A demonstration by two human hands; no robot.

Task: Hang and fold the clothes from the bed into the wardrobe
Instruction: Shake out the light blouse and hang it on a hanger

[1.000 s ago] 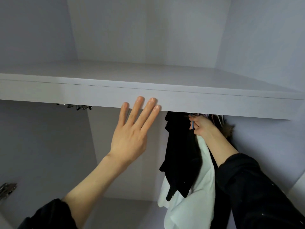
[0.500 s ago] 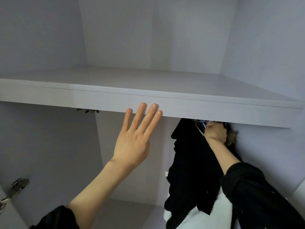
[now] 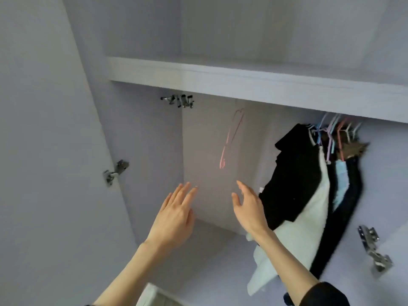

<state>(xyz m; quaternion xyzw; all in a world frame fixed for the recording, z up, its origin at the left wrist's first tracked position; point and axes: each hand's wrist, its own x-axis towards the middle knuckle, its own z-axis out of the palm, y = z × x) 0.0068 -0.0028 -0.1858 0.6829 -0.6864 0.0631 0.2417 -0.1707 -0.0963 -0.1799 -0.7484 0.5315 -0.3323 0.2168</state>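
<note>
Hands [image 3: 212, 214], two, empty; one bare pink hanger [image 3: 231, 138].

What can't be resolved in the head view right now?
- Rail: hidden behind the shelf; hanger hooks vanish under its front edge.
- Pink hanger: motion-blurred, and what it hangs from cannot be seen.
- Clothes: overlapping, so the count is unclear.
- Bed: out of frame.
- Left hand and right hand: open; contact with the back panel unclear.
</note>
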